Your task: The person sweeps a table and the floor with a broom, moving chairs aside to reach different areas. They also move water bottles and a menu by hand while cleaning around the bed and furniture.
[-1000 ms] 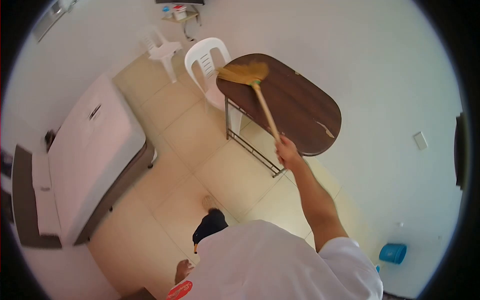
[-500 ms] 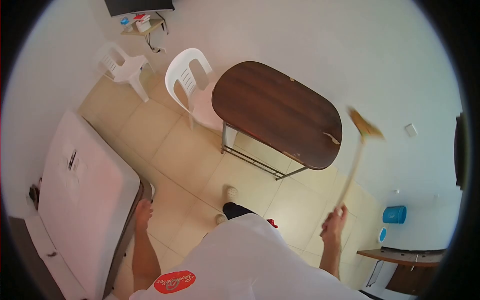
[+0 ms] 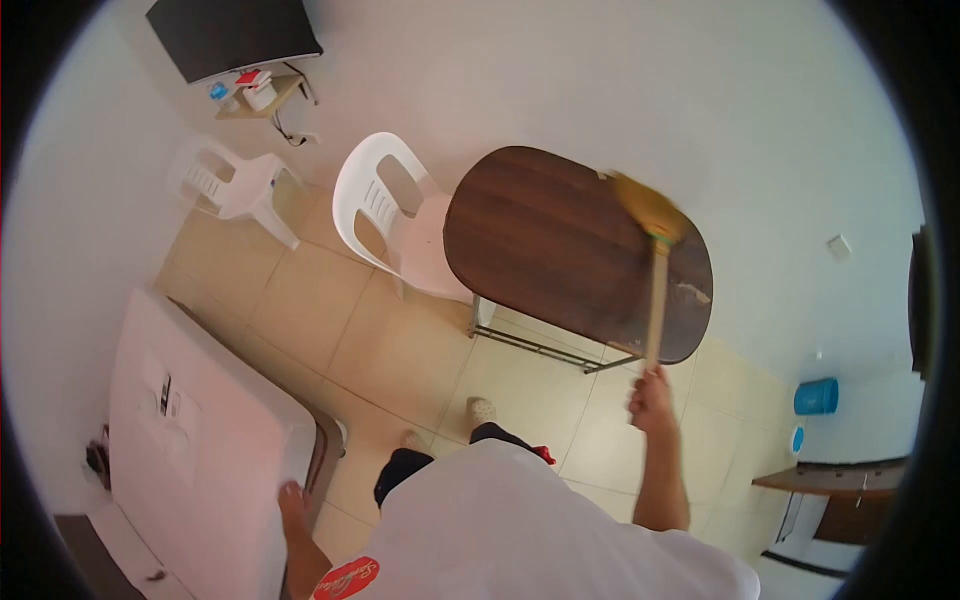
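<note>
My right hand [image 3: 652, 400] is wrapped round the pale handle of a broom [image 3: 657, 300]. The broom points up and away from me, its yellow-brown fan of bristles slightly smeared by motion. In this view the bristles overlap the far right part of a dark brown oval table [image 3: 540, 235], whose top has chipped patches at the edge. Low on the left, my left hand [image 3: 293, 505] has its fingers loosely extended at the side edge of a white mattress [image 3: 215, 430], holding nothing that shows.
A white plastic chair [image 3: 410, 220] stands against the table's left end, and another white chair [image 3: 235, 185] is in the far corner. Above it hang a small shelf [image 3: 262, 100] and a black screen [image 3: 235, 35]. A blue bucket [image 3: 816, 397] and a brown counter [image 3: 830, 478] are at right.
The broom has swung left, from in front of the wall to over the table in view. My left hand has come up against the mattress edge. My view has shifted and my feet have moved.
</note>
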Demonstrator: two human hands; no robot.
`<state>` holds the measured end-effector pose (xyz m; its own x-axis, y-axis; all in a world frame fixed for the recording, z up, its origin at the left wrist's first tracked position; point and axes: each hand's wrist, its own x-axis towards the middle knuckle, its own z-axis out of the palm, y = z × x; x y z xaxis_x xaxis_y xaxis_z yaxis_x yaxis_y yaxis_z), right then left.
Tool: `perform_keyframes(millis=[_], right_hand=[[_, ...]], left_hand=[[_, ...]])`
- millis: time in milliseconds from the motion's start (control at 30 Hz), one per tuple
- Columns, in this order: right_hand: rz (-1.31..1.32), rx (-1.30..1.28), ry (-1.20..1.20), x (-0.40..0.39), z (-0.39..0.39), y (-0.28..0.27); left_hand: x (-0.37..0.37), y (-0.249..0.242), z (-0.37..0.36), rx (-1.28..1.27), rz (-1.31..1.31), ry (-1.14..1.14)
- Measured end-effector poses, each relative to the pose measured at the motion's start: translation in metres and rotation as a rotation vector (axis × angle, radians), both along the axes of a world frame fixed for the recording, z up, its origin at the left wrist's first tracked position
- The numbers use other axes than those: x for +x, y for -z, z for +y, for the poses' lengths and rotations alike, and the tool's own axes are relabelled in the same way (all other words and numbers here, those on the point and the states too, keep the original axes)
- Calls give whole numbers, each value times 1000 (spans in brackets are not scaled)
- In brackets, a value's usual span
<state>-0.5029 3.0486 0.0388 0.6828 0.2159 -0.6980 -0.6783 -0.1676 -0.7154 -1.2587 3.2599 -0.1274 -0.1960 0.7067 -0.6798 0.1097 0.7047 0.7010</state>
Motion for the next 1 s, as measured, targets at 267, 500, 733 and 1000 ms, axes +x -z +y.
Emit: perform_keyframes(millis=[267,500,733,1000], right_hand=[[-310,-226,600,-94,-37,-69],[-23,-17,-208,-274,60,-88],[-62,-381,386,-244,-96,-15],[-286,-331,501,-229,-44,-66]], left_hand=[[-21,66,18,-648,189,491],[51,54,242,-107,63,730],[103,-44,316,236,27,628],[57,23,217,-262,262,890]])
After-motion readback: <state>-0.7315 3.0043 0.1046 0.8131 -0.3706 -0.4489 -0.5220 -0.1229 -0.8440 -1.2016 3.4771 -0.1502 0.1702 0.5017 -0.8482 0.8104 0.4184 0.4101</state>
